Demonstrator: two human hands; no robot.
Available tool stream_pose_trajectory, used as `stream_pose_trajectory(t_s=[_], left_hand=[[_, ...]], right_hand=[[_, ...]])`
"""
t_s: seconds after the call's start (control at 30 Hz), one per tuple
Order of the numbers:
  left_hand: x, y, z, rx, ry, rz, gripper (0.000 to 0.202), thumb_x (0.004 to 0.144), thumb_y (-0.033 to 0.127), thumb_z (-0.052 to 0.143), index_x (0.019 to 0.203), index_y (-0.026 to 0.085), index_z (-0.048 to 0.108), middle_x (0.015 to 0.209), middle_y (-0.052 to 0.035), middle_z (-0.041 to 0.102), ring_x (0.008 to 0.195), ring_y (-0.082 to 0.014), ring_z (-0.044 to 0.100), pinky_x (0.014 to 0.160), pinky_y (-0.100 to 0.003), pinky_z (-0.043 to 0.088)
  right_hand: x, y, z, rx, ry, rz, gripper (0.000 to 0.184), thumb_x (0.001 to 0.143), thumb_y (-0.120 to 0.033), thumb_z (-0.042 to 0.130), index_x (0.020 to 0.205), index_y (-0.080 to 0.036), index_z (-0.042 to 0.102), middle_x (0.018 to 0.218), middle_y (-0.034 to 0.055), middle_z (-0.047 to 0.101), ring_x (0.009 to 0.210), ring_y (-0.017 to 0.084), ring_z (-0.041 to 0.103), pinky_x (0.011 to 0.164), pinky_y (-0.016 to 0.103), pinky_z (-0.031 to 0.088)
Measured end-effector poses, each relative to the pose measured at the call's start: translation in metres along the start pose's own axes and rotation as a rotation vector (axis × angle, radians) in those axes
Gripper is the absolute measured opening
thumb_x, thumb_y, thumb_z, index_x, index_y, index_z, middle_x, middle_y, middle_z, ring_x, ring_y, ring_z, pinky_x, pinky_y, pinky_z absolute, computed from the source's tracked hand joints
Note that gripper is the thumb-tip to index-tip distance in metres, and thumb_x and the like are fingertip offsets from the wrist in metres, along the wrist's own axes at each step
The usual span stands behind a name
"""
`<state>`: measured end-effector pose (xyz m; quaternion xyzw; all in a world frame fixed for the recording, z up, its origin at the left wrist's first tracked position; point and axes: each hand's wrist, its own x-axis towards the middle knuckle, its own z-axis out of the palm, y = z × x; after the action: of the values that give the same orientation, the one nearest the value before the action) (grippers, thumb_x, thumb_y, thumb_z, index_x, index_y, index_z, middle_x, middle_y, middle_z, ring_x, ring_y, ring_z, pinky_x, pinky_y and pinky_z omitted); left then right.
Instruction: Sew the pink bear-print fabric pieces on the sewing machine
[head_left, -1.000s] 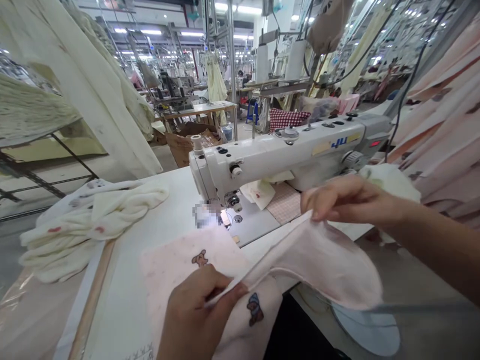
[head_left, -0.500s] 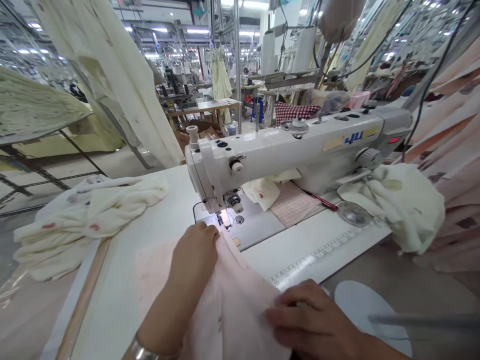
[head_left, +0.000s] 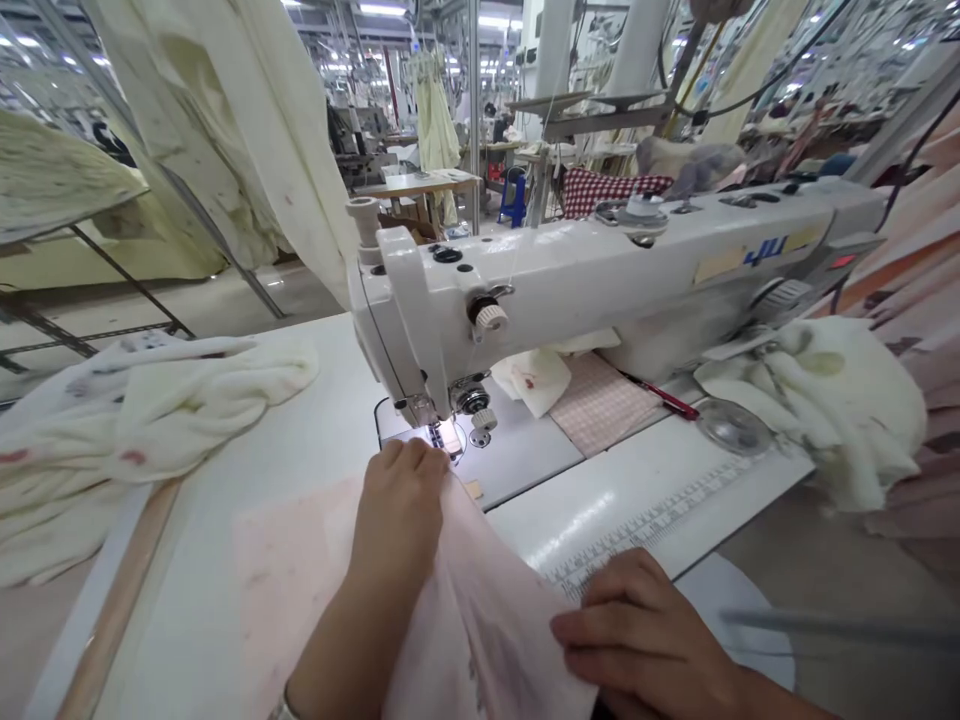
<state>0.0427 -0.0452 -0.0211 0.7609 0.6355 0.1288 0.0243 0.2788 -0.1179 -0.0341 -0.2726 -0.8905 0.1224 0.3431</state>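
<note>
Pale pink fabric (head_left: 502,600) runs from the needle area down toward me, its lower part draping past the bottom of the view. My left hand (head_left: 405,490) is closed on its far end, close to the lit presser foot (head_left: 442,437) of a white sewing machine (head_left: 570,280). The fingertips of that hand are partly hidden from me. At the fabric's right edge, my right hand (head_left: 637,635) pinches the cloth between thumb and curled fingers. More pink cloth (head_left: 285,570) lies flat on the table, left of my left forearm.
Cream cloth (head_left: 202,400) is heaped on the left of the table. Pink checked fabric (head_left: 604,405), a red pen (head_left: 675,402) and a clear round dish (head_left: 731,425) lie under and beside the machine arm. A printed ruler (head_left: 637,535) runs along the front edge. Cream fabric (head_left: 825,400) bunches at right.
The view has moved closer to the machine and tilted down. Both hands keep their hold on the pink fabric, which now looks stretched more tautly toward my right hand.
</note>
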Motion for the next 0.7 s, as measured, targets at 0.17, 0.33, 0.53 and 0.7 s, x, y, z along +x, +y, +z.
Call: stream_pose_trajectory(t_s=[0.17,0.33,0.53,0.7], left_hand=[[-0.030,0.009,0.010,0.145,0.041,0.160,0.037,0.090,0.033,0.042,0.114,0.009,0.057,0.118,-0.0158,0.059,0.110,-0.0316,0.052,0.091,-0.049,0.043],[-0.039,-0.002,0.014,0.158,0.070,0.180,0.049,0.090,0.043,0.037,0.128,0.011,0.046,0.132,-0.0147,0.050,0.124,-0.0313,0.042,0.098,-0.053,0.038],[-0.022,-0.014,0.005,0.114,-0.018,0.161,0.049,0.091,0.045,0.036,0.128,0.015,0.047,0.134,-0.0131,0.048,0.125,-0.0294,0.041,0.102,-0.053,0.034],[-0.020,-0.017,0.009,0.108,-0.025,0.176,0.050,0.091,0.045,0.036,0.129,0.015,0.047,0.135,-0.0141,0.045,0.125,-0.0293,0.040,0.103,-0.053,0.033]], right_hand=[[-0.001,-0.001,-0.003,0.026,-0.074,-0.004,0.018,0.079,-0.011,0.059,0.095,-0.018,0.063,0.094,0.0059,0.071,0.085,0.019,0.057,0.071,0.034,0.047],[0.009,-0.002,-0.003,-0.014,-0.098,0.031,0.019,0.079,-0.010,0.057,0.095,-0.018,0.064,0.094,0.0065,0.071,0.083,0.019,0.057,0.070,0.034,0.046],[0.022,0.000,0.000,-0.049,-0.102,0.032,0.020,0.080,-0.011,0.055,0.096,-0.019,0.064,0.096,0.0055,0.070,0.078,0.017,0.055,0.066,0.032,0.045],[0.020,-0.002,0.001,-0.060,-0.121,0.051,0.021,0.080,-0.010,0.056,0.097,-0.020,0.063,0.097,0.0057,0.070,0.079,0.018,0.056,0.065,0.032,0.045]])
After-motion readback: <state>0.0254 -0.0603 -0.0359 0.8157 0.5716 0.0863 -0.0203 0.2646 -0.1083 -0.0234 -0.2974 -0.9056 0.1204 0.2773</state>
